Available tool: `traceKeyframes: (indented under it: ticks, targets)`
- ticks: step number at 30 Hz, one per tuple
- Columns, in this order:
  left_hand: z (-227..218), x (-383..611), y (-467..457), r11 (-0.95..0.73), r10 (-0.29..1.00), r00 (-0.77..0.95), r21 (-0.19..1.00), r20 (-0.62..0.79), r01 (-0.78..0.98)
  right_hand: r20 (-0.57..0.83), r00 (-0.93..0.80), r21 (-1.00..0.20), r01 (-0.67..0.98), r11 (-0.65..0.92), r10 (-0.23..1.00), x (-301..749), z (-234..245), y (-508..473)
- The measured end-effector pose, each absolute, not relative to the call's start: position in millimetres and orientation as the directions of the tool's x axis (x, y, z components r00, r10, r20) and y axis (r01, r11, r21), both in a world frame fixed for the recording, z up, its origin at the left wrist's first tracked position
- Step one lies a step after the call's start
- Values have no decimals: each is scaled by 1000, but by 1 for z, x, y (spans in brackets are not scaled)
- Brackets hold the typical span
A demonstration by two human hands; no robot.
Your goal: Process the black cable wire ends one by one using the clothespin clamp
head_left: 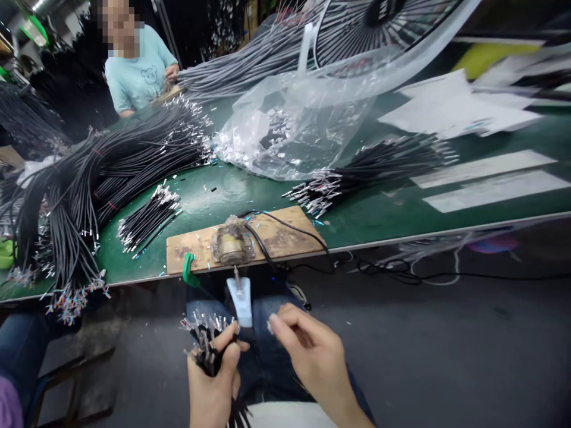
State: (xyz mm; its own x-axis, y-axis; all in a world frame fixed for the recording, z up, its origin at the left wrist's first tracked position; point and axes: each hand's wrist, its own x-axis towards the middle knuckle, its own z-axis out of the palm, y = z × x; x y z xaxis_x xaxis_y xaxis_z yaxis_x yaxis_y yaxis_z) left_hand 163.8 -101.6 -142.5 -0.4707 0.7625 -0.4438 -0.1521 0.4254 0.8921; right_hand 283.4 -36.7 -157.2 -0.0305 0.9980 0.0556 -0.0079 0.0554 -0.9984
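Observation:
My left hand (218, 368) is closed around a bundle of short black cables (209, 353), their silvery, stripped ends fanning out above the fingers. To its right, my right hand (307, 348) is raised with thumb and fingertips pinched together. Anything in that pinch is too small to make out. Just beyond both hands, a small, grimy motor (232, 242) sits on a wooden board (285, 229) at the table edge. Its thin metal shaft (237, 274) points toward me, with a light-blue tapered piece (241, 302) below it. A green clamp (190, 270) grips the board's left side.
Long black cables (134, 139) spread over the green table (214, 196) at left, beside a short cable bundle (149, 220). Another bundle (370, 163) lies right of a clear plastic bag (307, 125). A fan (379, 24) and a seated person (140, 71) are behind.

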Motion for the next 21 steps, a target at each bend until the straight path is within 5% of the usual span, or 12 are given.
traceKeyframes:
  ticks: [2,4,10,16,21]
  targets:
    - [-146,165,-102,432,770,-439,885,-463,-174,309,-78,-940,129,317,948,280,-150,-45]
    - [-148,167,-103,430,787,-403,884,-467,-184,414,-237,-868,189,459,879,275,-143,-49]
    - [-150,168,-109,470,798,-320,860,-510,-200,164,-535,-959,108,260,829,272,-141,-43]
    - [-150,172,-106,432,821,-326,883,-469,-181,155,-531,-971,73,227,833,272,-151,-46]
    - [-158,168,-110,434,807,-330,871,-489,-230,268,-344,-943,96,318,900,270,-152,-47]
